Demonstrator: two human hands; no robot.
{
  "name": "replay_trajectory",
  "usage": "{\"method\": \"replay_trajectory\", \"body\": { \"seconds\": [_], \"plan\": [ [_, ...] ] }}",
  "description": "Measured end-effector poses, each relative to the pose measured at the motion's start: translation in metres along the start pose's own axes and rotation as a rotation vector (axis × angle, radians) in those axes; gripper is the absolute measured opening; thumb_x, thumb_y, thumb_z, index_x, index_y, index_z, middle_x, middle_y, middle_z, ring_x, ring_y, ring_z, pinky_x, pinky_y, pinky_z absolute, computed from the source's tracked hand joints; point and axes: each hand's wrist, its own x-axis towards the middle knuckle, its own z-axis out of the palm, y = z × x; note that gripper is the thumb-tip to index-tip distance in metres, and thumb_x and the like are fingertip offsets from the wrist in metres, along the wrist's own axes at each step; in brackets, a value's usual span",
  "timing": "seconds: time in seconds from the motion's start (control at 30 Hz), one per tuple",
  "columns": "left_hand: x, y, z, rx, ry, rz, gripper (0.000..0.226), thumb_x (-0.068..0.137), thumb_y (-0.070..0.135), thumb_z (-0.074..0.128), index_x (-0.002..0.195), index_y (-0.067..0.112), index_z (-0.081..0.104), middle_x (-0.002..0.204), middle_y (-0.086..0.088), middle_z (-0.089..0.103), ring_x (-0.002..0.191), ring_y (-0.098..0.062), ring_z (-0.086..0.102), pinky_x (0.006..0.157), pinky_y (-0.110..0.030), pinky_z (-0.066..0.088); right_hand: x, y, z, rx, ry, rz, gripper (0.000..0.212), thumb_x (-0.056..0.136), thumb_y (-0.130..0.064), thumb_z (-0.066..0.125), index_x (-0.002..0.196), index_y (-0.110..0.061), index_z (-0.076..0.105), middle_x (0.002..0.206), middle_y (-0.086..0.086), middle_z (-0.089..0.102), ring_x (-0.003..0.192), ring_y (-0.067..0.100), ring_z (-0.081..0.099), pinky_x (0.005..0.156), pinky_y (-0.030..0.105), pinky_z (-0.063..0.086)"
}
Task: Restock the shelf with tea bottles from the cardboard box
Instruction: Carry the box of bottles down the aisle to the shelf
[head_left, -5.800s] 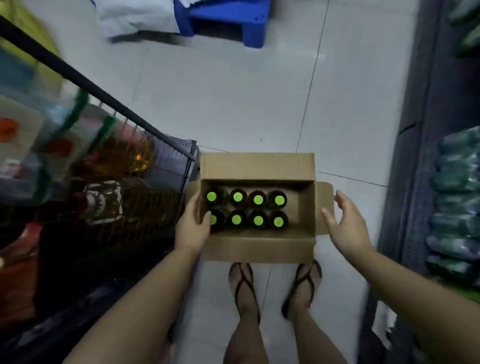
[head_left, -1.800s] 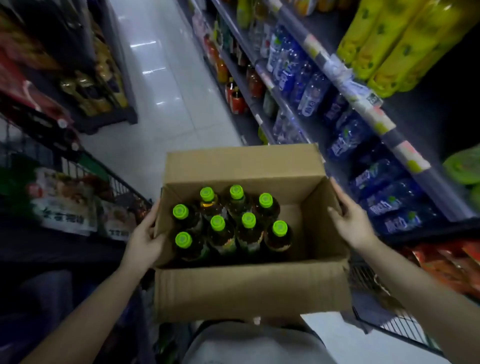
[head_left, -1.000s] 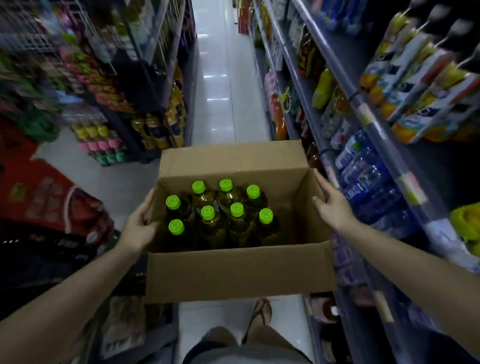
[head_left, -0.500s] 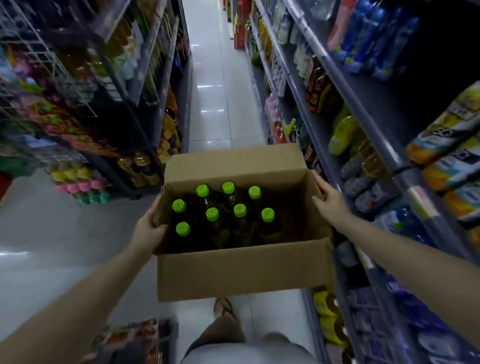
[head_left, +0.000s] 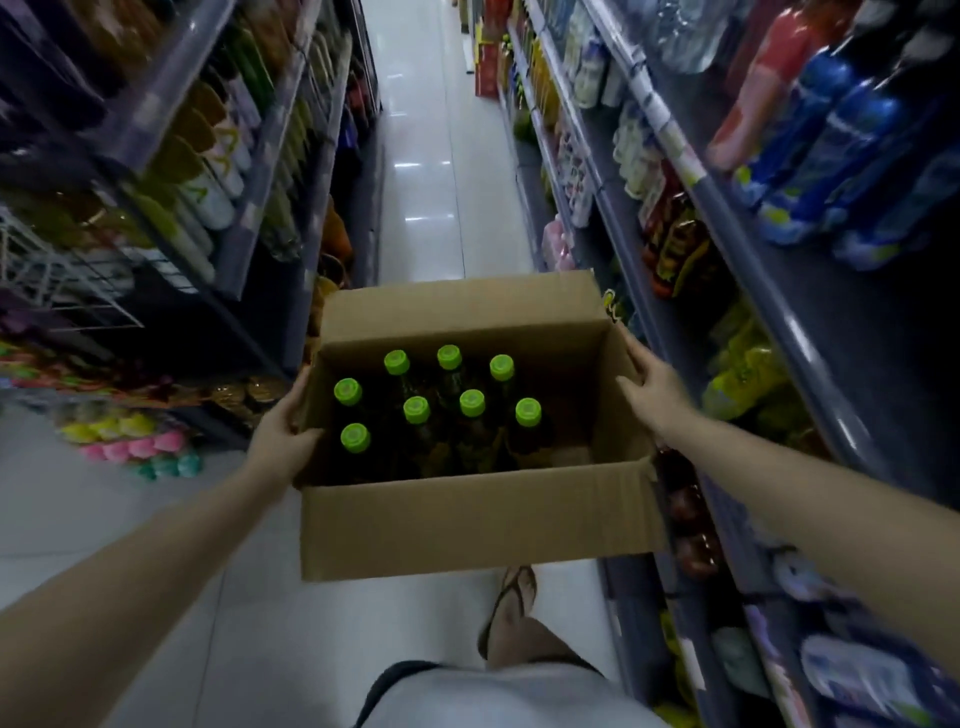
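Head view: cardboard box (head_left: 467, 519) carried between both hands, left hand (head_left: 283, 436) and right hand (head_left: 657, 392) each clasping a side wall; eight green-capped tea bottles (head_left: 441, 410) stand between them.

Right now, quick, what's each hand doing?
Left hand: closed on the left wall of the cardboard box, carrying it.
Right hand: pressed flat against the box's right wall, fingers extended, supporting it.
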Motion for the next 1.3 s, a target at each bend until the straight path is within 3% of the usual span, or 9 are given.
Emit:
{"method": "replay_trajectory", "body": {
  "seconds": [0.23, 0.4, 0.53, 0.7, 0.77, 0.9, 1.1, 1.2, 1.3],
  "plan": [
    [0.106, 0.043, 0.008, -0.038, 0.068, -0.029, 0.081, 0.082, -0.012, 0.051, 0.142, 0.04, 0.034, 0.128, -0.002, 0.056, 0.117, -0.022, 0.055, 0.103, -0.042, 0.042, 0.121, -0.037, -0.005, 0.015, -0.069, -0.011, 0.067, 0.094, -0.006, 0.047, 0.141, -0.049, 0.025, 0.145, -0.001, 0.044, 0.127, 0.022, 0.048, 0.101, 0.046, 0.046],
    [0.19, 0.071, 0.013, 0.024, 0.092, -0.001, 0.077, 0.085, -0.011, 0.051, 0.145, 0.034, 0.032, 0.123, 0.003, 0.052, 0.113, -0.017, 0.051, 0.097, -0.033, 0.042, 0.206, -0.052, 0.005, -0.023, -0.046, 0.001, 0.066, 0.094, -0.004, 0.047, 0.143, -0.043, 0.026, 0.119, -0.009, 0.056, 0.105, 0.018, 0.06, 0.086, 0.032, 0.052],
    [0.269, 0.078, 0.013, 0.009, 0.013, 0.003, 0.078, 0.086, -0.009, 0.053, 0.143, 0.04, 0.032, 0.122, 0.001, 0.055, 0.111, -0.019, 0.054, 0.091, -0.034, 0.046, 0.263, -0.057, 0.021, -0.061, -0.001, 0.043, 0.066, 0.095, -0.006, 0.046, 0.144, -0.043, 0.024, 0.119, -0.008, 0.057, 0.096, 0.011, 0.061, 0.075, 0.016, 0.049],
    [0.34, 0.087, 0.018, 0.002, -0.015, 0.003, 0.076, 0.088, -0.004, 0.054, 0.136, 0.051, 0.033, 0.126, 0.002, 0.053, 0.115, -0.014, 0.05, 0.09, -0.031, 0.043, 0.326, -0.062, 0.036, -0.03, 0.012, 0.085, 0.068, 0.095, -0.007, 0.046, 0.143, -0.049, 0.022, 0.132, -0.006, 0.054, 0.118, 0.021, 0.055, 0.098, 0.043, 0.049],
    [0.363, 0.093, 0.021, -0.001, -0.031, -0.002, 0.078, 0.088, -0.001, 0.054, 0.127, 0.063, 0.034, 0.128, 0.001, 0.054, 0.116, -0.016, 0.052, 0.091, -0.034, 0.045, 0.348, -0.062, 0.04, -0.042, 0.013, 0.119, 0.068, 0.095, -0.009, 0.046, 0.142, -0.051, 0.021, 0.128, -0.008, 0.054, 0.114, 0.018, 0.056, 0.096, 0.04, 0.049],
    [0.406, 0.095, 0.04, 0.046, -0.004, -0.044, 0.076, 0.088, -0.003, 0.053, 0.141, 0.046, 0.032, 0.129, 0.006, 0.047, 0.121, -0.016, 0.046, 0.095, -0.035, 0.042, 0.399, -0.051, 0.051, -0.008, -0.018, 0.151, 0.064, 0.095, -0.007, 0.045, 0.144, -0.044, 0.024, 0.123, -0.012, 0.05, 0.117, 0.017, 0.052, 0.1, 0.037, 0.045],
    [0.486, 0.044, 0.089, 0.137, 0.051, -0.106, 0.078, 0.088, -0.004, 0.051, 0.142, 0.047, 0.028, 0.126, 0.004, 0.051, 0.117, -0.016, 0.048, 0.1, -0.033, 0.04, 0.49, 0.028, 0.106, -0.039, -0.042, 0.144, 0.068, 0.091, -0.001, 0.048, 0.145, -0.037, 0.027, 0.141, -0.001, 0.049, 0.13, 0.02, 0.045, 0.108, 0.034, 0.036],
    [0.509, 0.021, 0.108, 0.169, 0.038, -0.081, 0.078, 0.088, -0.008, 0.049, 0.146, 0.038, 0.026, 0.13, 0.008, 0.048, 0.122, -0.012, 0.047, 0.098, -0.025, 0.036, 0.512, 0.054, 0.123, -0.148, 0.023, 0.134, 0.065, 0.091, -0.001, 0.049, 0.146, -0.029, 0.029, 0.139, 0.007, 0.051, 0.12, 0.029, 0.054, 0.088, 0.018, 0.037],
    [0.545, -0.032, 0.135, 0.258, 0.071, -0.111, 0.079, 0.089, -0.004, 0.05, 0.144, 0.046, 0.024, 0.131, 0.006, 0.05, 0.119, -0.011, 0.045, 0.096, -0.025, 0.037, 0.54, 0.106, 0.155, -0.173, 0.07, 0.147, 0.064, 0.092, -0.002, 0.049, 0.144, -0.032, 0.029, 0.138, 0.01, 0.052, 0.113, 0.034, 0.057, 0.085, 0.02, 0.037]
  ]
}}
